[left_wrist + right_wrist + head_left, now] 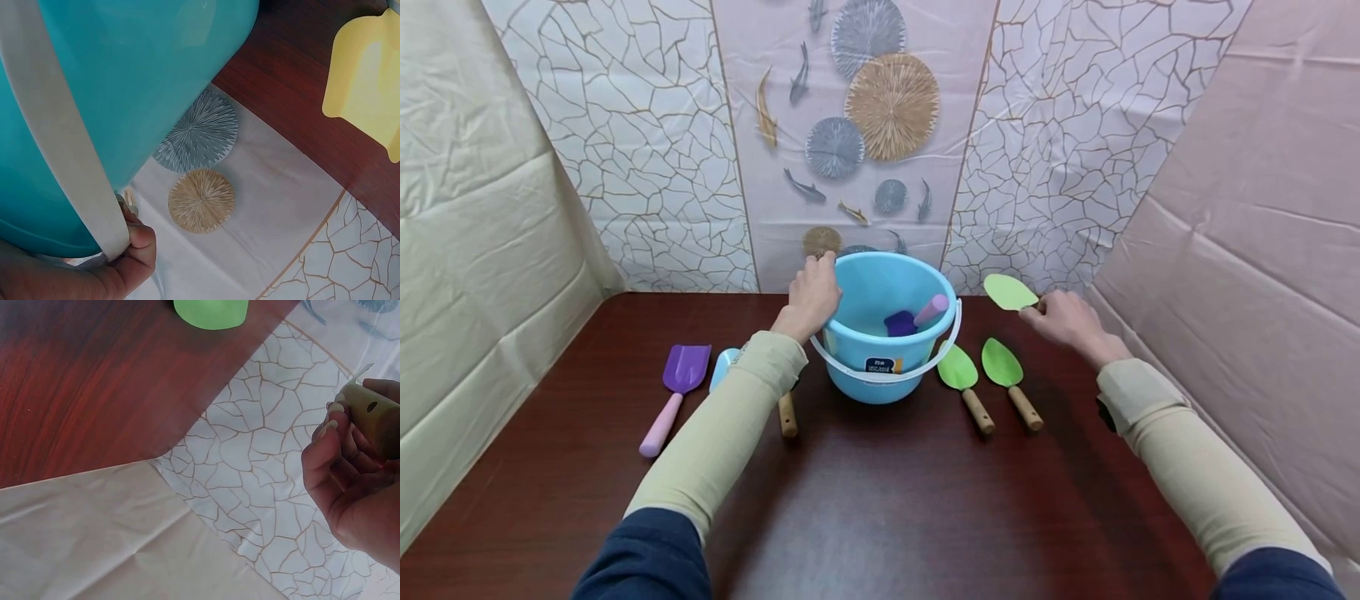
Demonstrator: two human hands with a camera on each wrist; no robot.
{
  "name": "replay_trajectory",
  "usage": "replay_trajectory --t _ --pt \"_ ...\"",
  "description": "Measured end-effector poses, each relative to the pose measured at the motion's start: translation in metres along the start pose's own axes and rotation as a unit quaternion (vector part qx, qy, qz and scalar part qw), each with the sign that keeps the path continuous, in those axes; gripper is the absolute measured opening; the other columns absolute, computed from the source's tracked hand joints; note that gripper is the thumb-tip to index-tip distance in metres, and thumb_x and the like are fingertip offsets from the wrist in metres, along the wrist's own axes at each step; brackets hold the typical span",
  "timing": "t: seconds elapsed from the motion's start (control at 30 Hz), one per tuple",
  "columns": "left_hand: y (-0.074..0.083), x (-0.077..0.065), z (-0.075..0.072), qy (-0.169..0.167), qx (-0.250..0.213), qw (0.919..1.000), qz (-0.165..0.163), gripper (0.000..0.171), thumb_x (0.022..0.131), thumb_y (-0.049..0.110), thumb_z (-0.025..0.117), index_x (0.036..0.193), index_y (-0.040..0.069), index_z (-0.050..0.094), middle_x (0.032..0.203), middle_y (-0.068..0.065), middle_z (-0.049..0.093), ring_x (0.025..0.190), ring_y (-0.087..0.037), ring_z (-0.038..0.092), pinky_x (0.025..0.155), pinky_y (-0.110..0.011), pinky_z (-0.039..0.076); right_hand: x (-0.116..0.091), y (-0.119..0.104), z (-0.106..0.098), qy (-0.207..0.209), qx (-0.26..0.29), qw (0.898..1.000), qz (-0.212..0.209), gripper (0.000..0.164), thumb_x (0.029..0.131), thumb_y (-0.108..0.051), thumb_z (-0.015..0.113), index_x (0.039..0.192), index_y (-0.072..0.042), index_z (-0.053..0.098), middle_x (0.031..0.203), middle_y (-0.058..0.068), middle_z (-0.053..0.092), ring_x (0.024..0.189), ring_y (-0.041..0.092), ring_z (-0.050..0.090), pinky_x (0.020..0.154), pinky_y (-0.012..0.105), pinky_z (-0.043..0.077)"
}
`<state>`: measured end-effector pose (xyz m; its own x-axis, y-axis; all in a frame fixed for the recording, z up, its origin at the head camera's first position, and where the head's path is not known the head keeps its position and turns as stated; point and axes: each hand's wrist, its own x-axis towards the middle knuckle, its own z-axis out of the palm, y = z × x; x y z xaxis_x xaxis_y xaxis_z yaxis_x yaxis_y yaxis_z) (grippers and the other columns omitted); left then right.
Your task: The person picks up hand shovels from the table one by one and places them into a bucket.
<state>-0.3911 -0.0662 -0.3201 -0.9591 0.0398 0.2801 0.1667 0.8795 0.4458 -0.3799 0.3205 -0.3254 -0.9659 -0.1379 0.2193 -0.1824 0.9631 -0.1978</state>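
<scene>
A light blue bucket [850, 350] stands upright at the table's far middle, its white handle hanging over the front. My left hand [814, 298] grips its left rim; in the left wrist view the thumb and fingers close around the edge beside the white handle [69, 150]. Inside the bucket leans a purple shovel with a pink handle [932, 309]. To the right, my right hand [1066, 321] holds a green trowel [1009, 292] above the table, blade pointing left. The right wrist view shows fingers curled round its wooden handle [365, 409].
Two more green trowels, one nearer the bucket [958, 368] and one further right [1002, 363], lie on the table. Left lie a purple shovel [687, 367], a light blue scoop [723, 367] partly behind my arm, and a yellow-bladed tool [365, 75]. Patterned cloth [662, 167] hangs behind.
</scene>
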Motion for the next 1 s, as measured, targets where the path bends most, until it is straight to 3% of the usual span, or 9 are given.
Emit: replay_trajectory --t 0.53,1.0 --pt "0.001 0.000 0.000 -0.001 -0.005 1.0000 -0.002 0.044 0.095 0.010 0.054 0.137 0.005 0.045 0.125 -0.022 0.052 0.105 -0.039 0.061 0.086 -0.051 0.053 0.007 -0.013 -0.006 0.003 0.001 1.000 -0.005 0.048 0.089 -0.033 0.056 0.049 -0.016 0.037 0.047 -0.006 0.028 0.048 0.015 0.031 0.042 0.030 0.025" --pt "0.000 -0.002 -0.001 0.003 -0.009 1.0000 0.001 0.042 0.094 0.009 0.054 0.136 0.004 0.046 0.123 -0.022 0.053 0.103 -0.038 0.061 0.084 -0.050 0.053 0.010 -0.030 -0.014 0.001 0.008 1.000 -0.018 0.047 0.089 -0.030 0.055 0.049 -0.017 0.035 0.046 -0.006 0.026 0.047 0.012 0.025 0.043 0.028 0.023"
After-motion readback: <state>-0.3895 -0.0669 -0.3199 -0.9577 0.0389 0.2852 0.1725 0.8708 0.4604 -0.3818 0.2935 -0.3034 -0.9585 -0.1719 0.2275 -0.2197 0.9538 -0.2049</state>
